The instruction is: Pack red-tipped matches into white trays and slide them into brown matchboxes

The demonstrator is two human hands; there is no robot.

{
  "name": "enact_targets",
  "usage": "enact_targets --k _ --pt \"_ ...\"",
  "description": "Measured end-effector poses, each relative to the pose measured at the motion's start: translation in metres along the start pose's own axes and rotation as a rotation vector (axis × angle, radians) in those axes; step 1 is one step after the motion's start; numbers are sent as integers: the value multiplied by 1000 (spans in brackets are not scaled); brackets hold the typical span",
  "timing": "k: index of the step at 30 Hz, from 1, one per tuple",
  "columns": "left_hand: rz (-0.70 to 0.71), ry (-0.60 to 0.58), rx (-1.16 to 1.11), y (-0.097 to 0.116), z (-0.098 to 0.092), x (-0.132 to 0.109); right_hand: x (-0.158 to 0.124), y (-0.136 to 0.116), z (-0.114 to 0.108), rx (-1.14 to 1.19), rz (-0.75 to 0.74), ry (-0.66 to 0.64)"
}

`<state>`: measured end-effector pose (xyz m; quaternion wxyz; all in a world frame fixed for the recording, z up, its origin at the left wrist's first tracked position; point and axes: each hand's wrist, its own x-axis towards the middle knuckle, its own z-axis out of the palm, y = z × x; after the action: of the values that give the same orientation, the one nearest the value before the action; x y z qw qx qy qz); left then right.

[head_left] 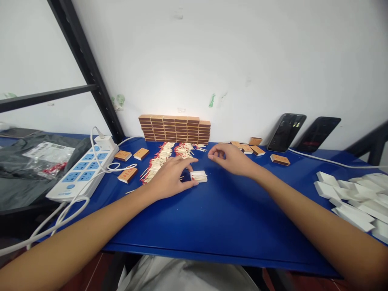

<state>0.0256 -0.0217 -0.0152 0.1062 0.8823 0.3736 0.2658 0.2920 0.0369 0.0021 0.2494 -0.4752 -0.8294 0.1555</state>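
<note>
A small white matchbox tray (203, 174) lies on the blue table with several red-tipped matches in it. My left hand (169, 176) curves around its left end, thumb at the near side and a fingertip at the far side, gripping it between them. To the tray's upper right, my right hand (230, 158) is raised with fingers curled and thumb and forefinger together; I cannot make out whether anything is between them. Behind my left hand spread loose matches (163, 152) in a long row, a second heap (184, 149) and a small group (200, 147).
Stacked matchboxes (169, 129) stand against the wall. Single matchboxes (127, 174) lie left and more (279, 159) at right. A power strip (81, 171) with white cables borders the left side. Two phones (286, 131) lean on the wall. White empty trays (354, 198) heap at far right.
</note>
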Motion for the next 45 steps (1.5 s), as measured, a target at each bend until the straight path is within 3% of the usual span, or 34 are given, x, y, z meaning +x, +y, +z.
enact_targets --k 8,15,20,25,29,34,37,39,41,45 --pt "-9 6 -7 -2 -1 -1 49 21 35 -123 89 64" --pt "-10 -9 -11 -1 1 -1 49 23 39 -129 84 89" --pt "-8 7 -9 -2 0 -1 52 20 39 -167 102 19" --pt "-15 23 10 -2 -1 -1 40 9 18 -154 15 -79" --pt "-36 51 39 -4 0 -1 16 -17 -2 -110 -88 -216" --pt "-28 44 41 -4 1 0 -9 -51 8 -145 -171 -269" --pt "-30 36 35 -2 -1 1 -8 -53 17 -81 -202 -298" --pt "-34 26 34 0 -2 1 1 -44 18 2 -199 -238" --pt "-36 21 34 0 -2 1 15 -28 17 52 -142 -99" --pt "-34 31 26 -1 0 0 43 12 22 -32 11 104"
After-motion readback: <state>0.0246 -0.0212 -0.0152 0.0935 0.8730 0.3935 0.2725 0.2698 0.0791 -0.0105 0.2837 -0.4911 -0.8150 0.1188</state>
